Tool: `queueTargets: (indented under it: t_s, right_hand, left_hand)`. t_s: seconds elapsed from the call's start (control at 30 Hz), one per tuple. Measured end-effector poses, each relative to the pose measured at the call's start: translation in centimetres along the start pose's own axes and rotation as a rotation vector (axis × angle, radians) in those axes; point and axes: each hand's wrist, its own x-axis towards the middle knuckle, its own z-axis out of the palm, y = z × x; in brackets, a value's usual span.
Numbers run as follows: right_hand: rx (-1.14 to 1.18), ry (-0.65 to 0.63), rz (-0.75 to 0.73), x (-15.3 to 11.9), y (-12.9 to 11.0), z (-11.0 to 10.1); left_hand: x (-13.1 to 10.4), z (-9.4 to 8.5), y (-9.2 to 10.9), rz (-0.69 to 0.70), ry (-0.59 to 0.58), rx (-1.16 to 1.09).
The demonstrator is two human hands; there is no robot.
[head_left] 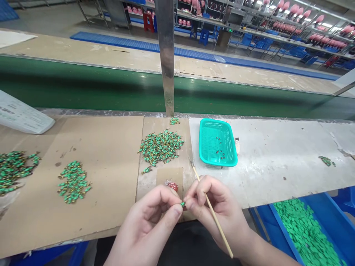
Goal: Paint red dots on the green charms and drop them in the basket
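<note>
My left hand (151,220) pinches a tiny green piece (182,204) between thumb and forefinger near the table's front edge. My right hand (222,203) has its fingertips at the other end of that piece. A thin paintbrush (221,229) with a pale wooden handle is also held in my right hand, its bristles pointing up and away from me. Just beyond my fingers a small round red item (172,186) rests on a cardboard square (177,173), partly covered by my left hand. Farther back lies a heap of small green and gold pieces (161,146).
A turquoise basket (203,159) holding several tiny dark pieces stands right of the heap. More green pieces (73,181) lie on cardboard at left, beside another pile (13,168). A metal post (166,55) rises behind. At lower right, a blue bin (330,218) contains green discs.
</note>
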Motion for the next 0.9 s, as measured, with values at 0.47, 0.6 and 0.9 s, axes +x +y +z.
queueTargets:
  t_s: [0.47,0.6,0.9]
  right_hand:
    - [0.013,-0.028,0.037,-0.2,1.1,-0.3]
    - [0.044,-0.025,0.041,-0.1,1.3,-0.2]
    - [0.004,-0.009,0.051,-0.3,1.8,-0.5]
  left_hand:
    - [0.0,-0.5,-1.5,-0.032,-0.019,0.005]
    - [0.1,-0.8,-2.1,-0.025,-0.026,0.004]
    - [0.2,-0.1,-1.6,-0.014,0.016,-0.004]
